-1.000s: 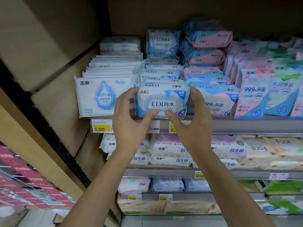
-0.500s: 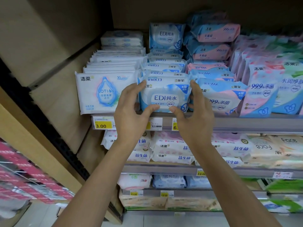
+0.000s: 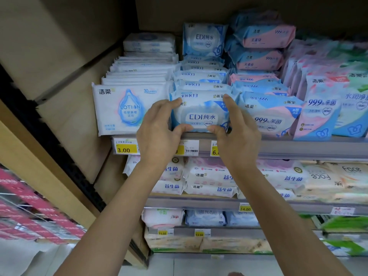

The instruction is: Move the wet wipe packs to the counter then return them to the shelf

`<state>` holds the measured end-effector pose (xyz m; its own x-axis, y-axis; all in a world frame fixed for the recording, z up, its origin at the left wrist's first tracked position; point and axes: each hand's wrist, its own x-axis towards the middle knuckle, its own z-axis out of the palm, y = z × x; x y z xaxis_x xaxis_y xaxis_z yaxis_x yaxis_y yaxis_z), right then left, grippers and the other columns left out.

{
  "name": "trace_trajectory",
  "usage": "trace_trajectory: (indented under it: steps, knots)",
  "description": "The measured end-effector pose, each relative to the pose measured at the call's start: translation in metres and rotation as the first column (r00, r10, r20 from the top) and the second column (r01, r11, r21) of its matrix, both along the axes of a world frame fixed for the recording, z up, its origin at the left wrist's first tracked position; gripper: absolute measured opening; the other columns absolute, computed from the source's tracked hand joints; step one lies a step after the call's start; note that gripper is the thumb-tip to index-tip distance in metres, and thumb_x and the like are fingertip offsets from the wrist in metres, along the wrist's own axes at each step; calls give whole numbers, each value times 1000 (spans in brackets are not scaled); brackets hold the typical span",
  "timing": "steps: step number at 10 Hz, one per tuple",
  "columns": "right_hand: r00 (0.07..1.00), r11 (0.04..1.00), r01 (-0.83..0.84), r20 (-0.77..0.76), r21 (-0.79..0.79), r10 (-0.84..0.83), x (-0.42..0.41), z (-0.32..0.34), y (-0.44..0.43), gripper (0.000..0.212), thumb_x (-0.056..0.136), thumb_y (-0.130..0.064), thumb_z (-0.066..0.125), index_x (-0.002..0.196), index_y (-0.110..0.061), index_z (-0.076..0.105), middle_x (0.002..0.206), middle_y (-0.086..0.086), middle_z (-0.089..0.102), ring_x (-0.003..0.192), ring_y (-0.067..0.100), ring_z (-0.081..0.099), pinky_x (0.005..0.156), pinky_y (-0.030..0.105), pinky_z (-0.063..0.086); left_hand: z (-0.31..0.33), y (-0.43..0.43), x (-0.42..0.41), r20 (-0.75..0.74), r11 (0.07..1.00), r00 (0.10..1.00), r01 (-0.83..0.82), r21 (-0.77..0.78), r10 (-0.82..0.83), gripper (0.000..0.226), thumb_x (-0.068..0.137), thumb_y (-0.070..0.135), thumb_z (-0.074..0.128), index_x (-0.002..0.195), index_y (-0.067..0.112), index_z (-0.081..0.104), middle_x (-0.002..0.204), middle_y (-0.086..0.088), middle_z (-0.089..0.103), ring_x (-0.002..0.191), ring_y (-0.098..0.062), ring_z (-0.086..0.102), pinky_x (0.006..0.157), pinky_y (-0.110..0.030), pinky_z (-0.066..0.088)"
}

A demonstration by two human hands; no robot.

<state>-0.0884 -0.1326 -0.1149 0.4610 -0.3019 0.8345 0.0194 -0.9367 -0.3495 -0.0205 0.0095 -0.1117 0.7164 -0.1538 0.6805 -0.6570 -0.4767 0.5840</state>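
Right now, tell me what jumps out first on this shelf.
Two hands frame the front blue wipe pack at the top shelf's edge: left hand on its left side, right hand on its right. Beside it stands a white lotion pack, above a yellow price tag.

Tan wooden side panel [image 3: 59, 56] at left; grey metal shelf rails [image 3: 298, 148]; pale floor [image 3: 199, 265] below
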Motion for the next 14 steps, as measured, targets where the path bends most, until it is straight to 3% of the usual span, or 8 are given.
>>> trace_trajectory:
  steps: [3,5,6,8,11,12,13,14]
  knots:
    - [995,986,-99,-17,134,102,-19,-5,-2,50,82,-24,70,129,-15,55,105,8,68,87,26,65,71,37,54,-3,9,-13,10,994,995,101,-39,-101,41,82,24,72,120,16,60,107,-4,62,76,-7,57,70,-7,41]
    - [997,995,-75,26,63,73,-10,-9,-2,48,88,-20,65,133,-10,51,106,12,66,87,31,63,71,38,52,5,8,-3,262,985,964,-11,173,-35,45,86,31,66,128,18,57,134,-14,47,122,-31,43,103,-31,32]
    - [999,999,-51,5,-7,51,-6,-10,-5,44,90,-19,60,132,-9,53,97,13,65,81,33,60,67,40,52,1,2,5,306,969,940,80,233,-151,39,90,19,61,129,15,58,137,-11,50,129,-29,39,105,-20,27]
    - [995,999,44,-87,-24,-46,6,11,-6,47,81,-22,61,127,-13,58,79,11,65,73,33,62,53,29,40,15,-4,19,167,979,980,72,189,-105,43,80,26,65,123,24,63,130,2,58,121,-16,38,97,-24,34]
    - [997,981,3,-82,192,13,-14,-1,3,58,84,-33,65,136,-18,46,99,7,70,80,27,67,67,34,52,8,1,4,79,973,970,229,30,-231,45,77,17,70,121,19,62,130,8,45,125,-13,34,106,-8,18]
    - [994,922,-83,-35,378,104,-16,-5,5,62,84,-33,66,137,-14,40,112,4,67,93,21,66,78,42,55,6,3,-2,90,981,982,172,-85,-165,45,78,18,72,121,18,61,135,3,40,126,-6,31,109,-15,23]
    - [996,929,-78,-4,361,85,-19,-10,4,51,85,-28,64,130,-10,46,109,5,66,95,23,63,79,38,53,0,5,-11,92,975,991,116,-190,-100,42,80,18,71,120,16,59,132,2,39,125,-12,39,105,-32,38]
    - [998,960,-40,65,276,23,-25,-16,6,26,88,-20,60,108,-4,58,92,7,65,81,23,60,72,30,47,-4,5,-25,69,921,994,104,-375,-84,27,83,11,63,109,7,59,115,3,41,97,-12,55,82,-20,47]
